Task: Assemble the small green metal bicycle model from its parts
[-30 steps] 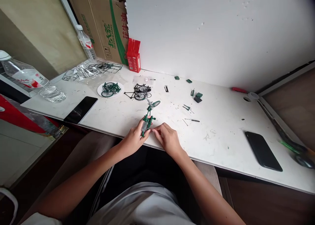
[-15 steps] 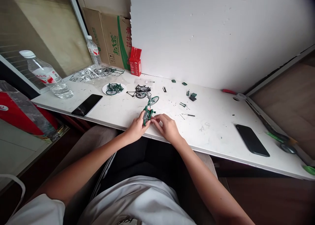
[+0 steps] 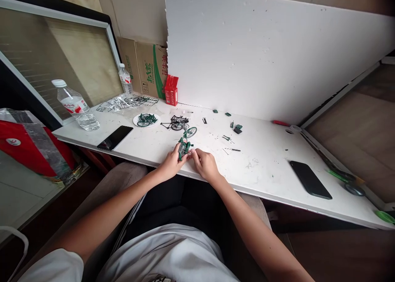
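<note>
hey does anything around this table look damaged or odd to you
Yes, the white board behind the table looks damaged: its left edge is ragged and its face is dotted with small marks. The tabletop also has dark scuffs. The green model bicycle in the left hand is too small to judge for damage.

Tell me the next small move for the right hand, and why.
Probably ease the right hand gently in against the near end of the green model bicycle: the left hand grips that end, which should steady it, and the right fingertips sit right beside it. Whether they pinch a small part, I can't tell.
</note>
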### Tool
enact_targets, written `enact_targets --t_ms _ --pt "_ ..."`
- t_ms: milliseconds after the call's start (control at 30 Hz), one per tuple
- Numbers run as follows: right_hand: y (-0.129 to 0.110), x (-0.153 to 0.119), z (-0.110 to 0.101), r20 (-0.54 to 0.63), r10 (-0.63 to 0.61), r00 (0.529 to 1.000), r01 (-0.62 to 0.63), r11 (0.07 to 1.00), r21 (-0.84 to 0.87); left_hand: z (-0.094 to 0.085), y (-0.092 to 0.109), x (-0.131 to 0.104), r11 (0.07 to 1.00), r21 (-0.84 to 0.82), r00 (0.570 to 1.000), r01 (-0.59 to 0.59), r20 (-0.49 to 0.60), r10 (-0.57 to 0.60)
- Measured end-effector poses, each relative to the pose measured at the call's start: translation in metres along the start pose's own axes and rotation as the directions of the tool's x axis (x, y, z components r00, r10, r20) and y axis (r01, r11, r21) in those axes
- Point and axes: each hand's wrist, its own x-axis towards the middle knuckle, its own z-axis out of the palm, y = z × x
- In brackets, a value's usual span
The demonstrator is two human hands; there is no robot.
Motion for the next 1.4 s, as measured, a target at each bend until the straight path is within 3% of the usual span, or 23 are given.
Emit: enact_targets --t_ms 100,233,367,500,633,800,967,1067,1200,1400 --pt "0.002 0.000 -0.008 -0.007 -0.114 0.993 0.113 0.993 -0.030 0.000 -0.001 0.000 1.000 0.001 1.000 0.028 -0.008 -0.028" --pt "0.006 0.002 -0.009 0.009 -0.226 0.974 0.223 0.953 -0.206 0.002 -0.002 -0.002 0.998 -0.032 0.999 0.051 0.002 -0.051" --pt "0.004 0.002 0.003 0.009 -0.072 0.997 0.072 0.963 -0.262 0.002 0.000 -0.003 1.000 0.001 1.000 0.011 0.007 -0.011" --pt "-0.002 0.000 0.006 0.001 0.045 0.999 -0.045 0.991 -0.130 0.000 0.002 -0.002 1.000 -0.016 1.000 -0.003 0.013 0.003" --pt "-0.001 0.000 -0.008 -0.005 -0.080 0.997 0.080 0.996 -0.051 -0.002 0.002 -0.001 0.999 0.025 0.999 0.034 -0.010 -0.034" --pt "0.004 0.005 -0.016 0.055 -0.241 0.969 0.247 0.950 -0.192 0.000 0.001 -0.002 0.999 0.041 0.999 0.031 -0.019 -0.030" --pt "0.005 0.005 -0.009 0.111 -0.144 0.983 0.169 0.947 -0.271 0.001 0.001 -0.002 0.999 0.048 1.000 0.017 -0.003 -0.017" --pt "0.002 0.004 -0.012 0.108 -0.095 0.990 0.116 0.971 -0.208 0.000 0.003 -0.001 0.999 0.029 1.000 0.020 -0.006 -0.020" --pt "0.000 0.004 -0.019 0.071 -0.174 0.982 0.180 0.980 -0.087 -0.002 0.003 0.000 0.999 0.028 0.999 0.025 -0.026 -0.024" --pt "0.003 0.006 -0.014 0.071 -0.233 0.970 0.243 0.943 -0.226 0.000 0.002 0.000 0.998 0.055 0.999 0.031 -0.035 -0.029"
